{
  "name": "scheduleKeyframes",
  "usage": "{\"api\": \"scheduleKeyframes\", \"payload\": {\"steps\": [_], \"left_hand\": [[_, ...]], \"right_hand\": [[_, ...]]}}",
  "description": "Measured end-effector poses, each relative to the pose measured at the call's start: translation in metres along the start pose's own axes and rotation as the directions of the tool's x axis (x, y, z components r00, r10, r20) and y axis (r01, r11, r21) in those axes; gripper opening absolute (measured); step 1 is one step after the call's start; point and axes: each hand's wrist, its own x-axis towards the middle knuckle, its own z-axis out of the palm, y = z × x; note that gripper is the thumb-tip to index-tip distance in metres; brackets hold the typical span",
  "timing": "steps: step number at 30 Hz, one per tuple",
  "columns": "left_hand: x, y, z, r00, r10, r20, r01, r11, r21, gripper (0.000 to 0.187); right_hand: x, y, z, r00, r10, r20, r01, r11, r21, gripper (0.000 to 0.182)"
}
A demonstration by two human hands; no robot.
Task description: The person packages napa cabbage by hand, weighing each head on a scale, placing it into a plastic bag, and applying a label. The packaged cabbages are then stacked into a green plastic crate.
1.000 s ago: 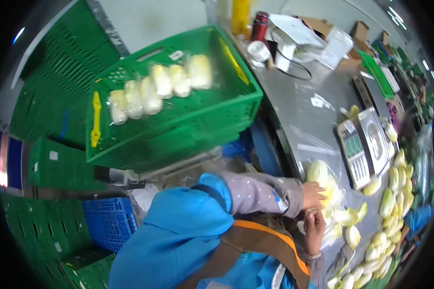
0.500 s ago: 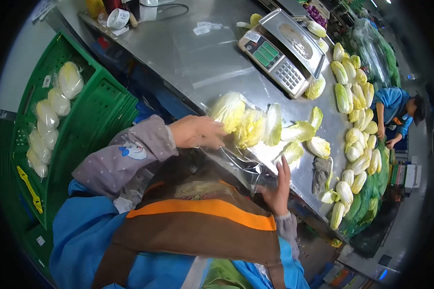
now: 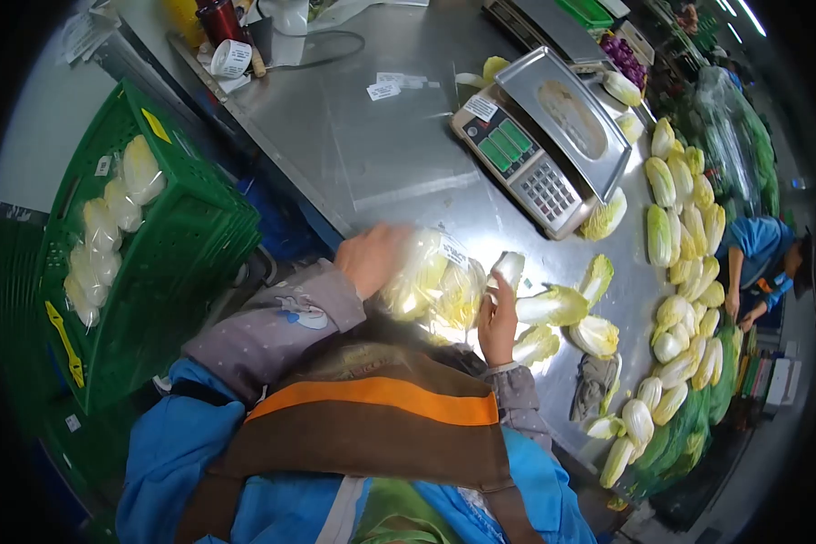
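Note:
Two napa cabbages [image 3: 431, 288] lie side by side inside a clear plastic bag [image 3: 451, 249] with a printed label, at the near edge of the steel table. My left hand [image 3: 374, 258] is at the bag's left side, its fingers smeared by motion. At the bag's right side is my right hand [image 3: 499, 328], fingers stretched upward, fingertips close to a pale loose cabbage leaf [image 3: 510, 267]. Further right are more loose leaves [image 3: 553, 306] and a trimmed cabbage [image 3: 595, 335].
A scale [image 3: 526, 172] stands on the steel table [image 3: 372, 136] beyond the bag. Several cabbages [image 3: 694, 227] line the right side. At left, a green crate [image 3: 177, 190] holds bagged cabbages [image 3: 104, 227]. A co-worker [image 3: 757, 258] stands at the far right. A grey cloth [image 3: 593, 388] lies near the edge.
The bag now surrounds the two cabbages, which were partly outside its mouth. My right hand has moved up and left to the bag's side; my left hand has shifted slightly right.

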Motion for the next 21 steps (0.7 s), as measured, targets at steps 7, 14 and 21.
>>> {"api": "scheduleKeyframes", "payload": {"steps": [7,14,21], "left_hand": [[0.052,-0.014,0.036,0.704,0.685,0.188,-0.706,0.703,0.086,0.063],[0.04,-0.024,-0.013,0.915,0.402,0.0,-0.318,0.723,-0.613,0.064],[-0.127,-0.167,-0.22,0.86,0.004,-0.511,-0.498,0.23,-0.836,0.03]], "right_hand": [[-0.005,0.062,0.03,0.984,-0.176,0.027,0.171,0.977,0.128,0.052],[0.081,-0.044,-0.034,0.902,-0.063,0.426,-0.127,0.907,0.401,0.033],[0.079,-0.252,0.052,0.514,-0.611,0.602,0.024,0.712,0.702,0.057]]}}
